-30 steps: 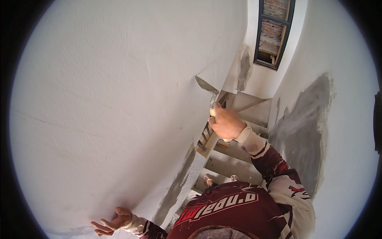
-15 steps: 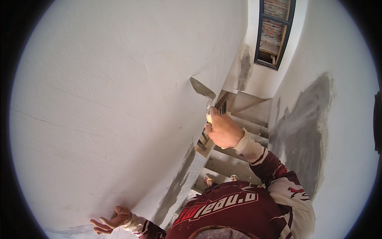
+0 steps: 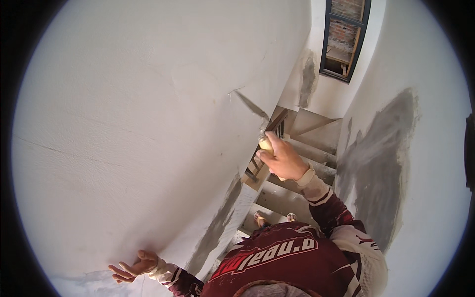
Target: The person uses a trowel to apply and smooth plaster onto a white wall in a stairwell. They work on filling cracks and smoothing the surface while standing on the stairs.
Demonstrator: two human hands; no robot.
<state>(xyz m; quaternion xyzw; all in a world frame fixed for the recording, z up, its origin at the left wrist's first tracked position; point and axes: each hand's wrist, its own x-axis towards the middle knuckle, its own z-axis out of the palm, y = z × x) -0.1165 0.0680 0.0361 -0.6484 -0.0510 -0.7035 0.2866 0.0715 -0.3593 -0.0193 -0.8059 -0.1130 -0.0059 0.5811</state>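
My right hand (image 3: 286, 157) is wrapped round the pale yellow handle of a pointed trowel (image 3: 252, 105). The trowel's grey blade is seen nearly edge-on, its tip at a small scratched mark on the white wall (image 3: 148, 123) to the left. At the lower left, my left hand (image 3: 133, 267) is held with the fingers spread and nothing in them, close to the same wall. From this view I cannot tell whether that hand touches it.
Concrete stairs (image 3: 284, 200) run below me, with my sandalled feet on a step. A dark-framed window (image 3: 341, 42) stands at the far end. Grey patches mark the right wall (image 3: 378, 163) and the left wall's lower edge (image 3: 215, 227). A dark railing (image 3: 277, 123) shows beyond the left wall's edge.
The trowel blade has turned from showing its flat face to nearly edge-on, its tip staying near the same mark. My left hand has shifted slightly left and up.
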